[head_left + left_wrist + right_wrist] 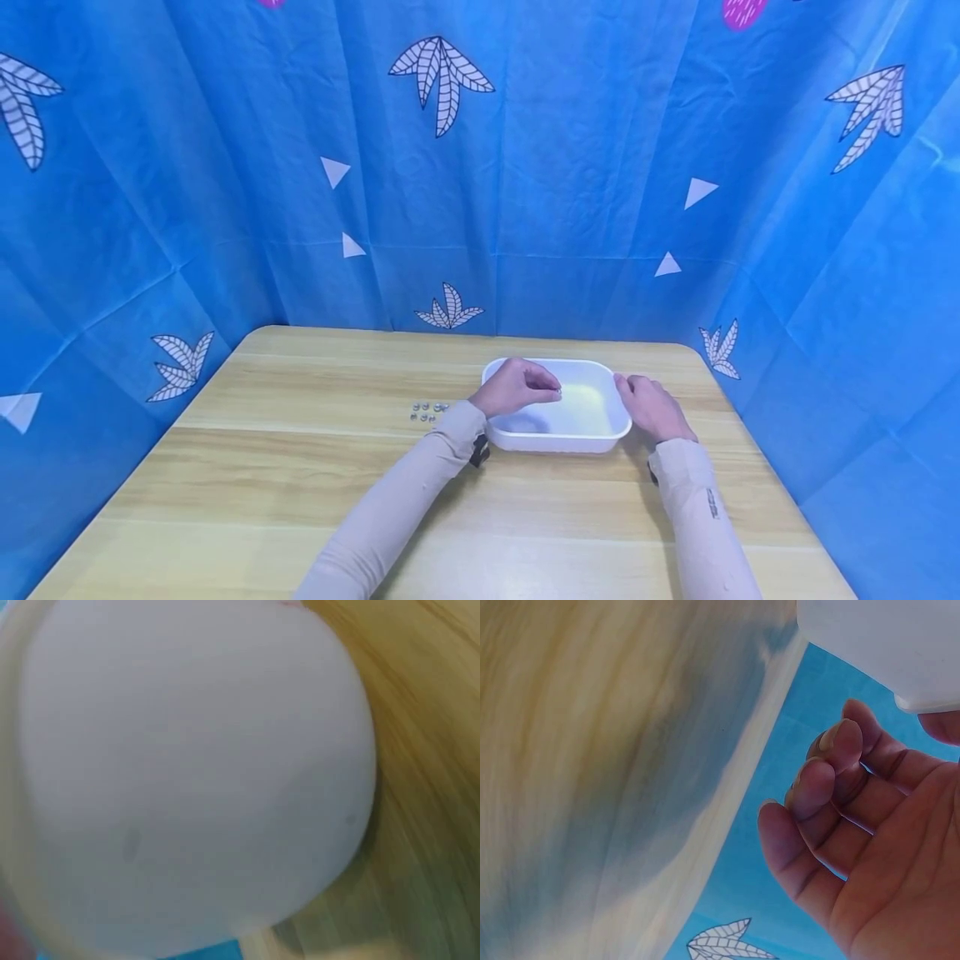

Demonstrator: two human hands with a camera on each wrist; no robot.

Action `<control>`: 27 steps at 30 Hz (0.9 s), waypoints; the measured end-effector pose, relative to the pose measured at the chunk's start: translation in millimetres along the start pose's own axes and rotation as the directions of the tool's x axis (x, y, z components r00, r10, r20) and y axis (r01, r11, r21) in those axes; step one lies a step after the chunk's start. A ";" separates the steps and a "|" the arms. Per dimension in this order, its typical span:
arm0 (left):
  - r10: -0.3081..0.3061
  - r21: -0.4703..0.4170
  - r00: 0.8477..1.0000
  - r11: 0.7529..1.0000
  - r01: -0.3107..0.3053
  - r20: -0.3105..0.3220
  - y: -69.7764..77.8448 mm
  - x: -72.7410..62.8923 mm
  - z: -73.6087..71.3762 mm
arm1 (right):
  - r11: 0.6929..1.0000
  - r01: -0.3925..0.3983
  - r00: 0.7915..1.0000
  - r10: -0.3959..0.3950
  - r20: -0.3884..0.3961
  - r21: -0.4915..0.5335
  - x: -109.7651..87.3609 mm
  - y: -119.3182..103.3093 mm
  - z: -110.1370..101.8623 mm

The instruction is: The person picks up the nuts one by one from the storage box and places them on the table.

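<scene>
A white plastic tub (517,440) stands toward the back of the wooden table. My left hand (517,388) is over its left half, thumb and fingertips pinching a small shiny piece (559,391), mostly hidden by the fingers. At the tub's right end, my right hand (654,408) holds the rim, thumb over the edge. The right wrist view shows the other fingers (817,784) loosely bent beside the tub wall (870,645). Several small shiny round pieces (425,407) lie on the table left of the tub. The tub's outer wall (202,765) fills most of the left wrist view.
The wooden table (247,483) extends to the left and in front of the tub. Blue patterned curtains (570,208) hang behind it and along both sides. My left forearm partly covers the view near the small pieces.
</scene>
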State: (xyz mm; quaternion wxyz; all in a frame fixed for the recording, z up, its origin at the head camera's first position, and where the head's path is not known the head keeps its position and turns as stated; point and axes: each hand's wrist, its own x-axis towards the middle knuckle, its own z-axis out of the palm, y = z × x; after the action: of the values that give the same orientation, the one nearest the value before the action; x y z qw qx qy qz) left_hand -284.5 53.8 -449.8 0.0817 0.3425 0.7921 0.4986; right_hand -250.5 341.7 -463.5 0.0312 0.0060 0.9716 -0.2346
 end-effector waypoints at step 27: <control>-0.053 -0.050 0.995 0.998 0.049 -0.089 -0.8 -29.7 -46.4 | 1.000 0.009 1.000 -0.009 -0.012 0.000 -0.3 0.6 0.3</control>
State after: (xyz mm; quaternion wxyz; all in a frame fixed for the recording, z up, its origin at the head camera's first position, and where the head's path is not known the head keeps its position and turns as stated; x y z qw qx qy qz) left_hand -284.3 1.0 -434.1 0.0665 0.2972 0.7915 0.5299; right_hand -250.1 342.1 -464.0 0.0242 0.0031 0.9718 -0.2346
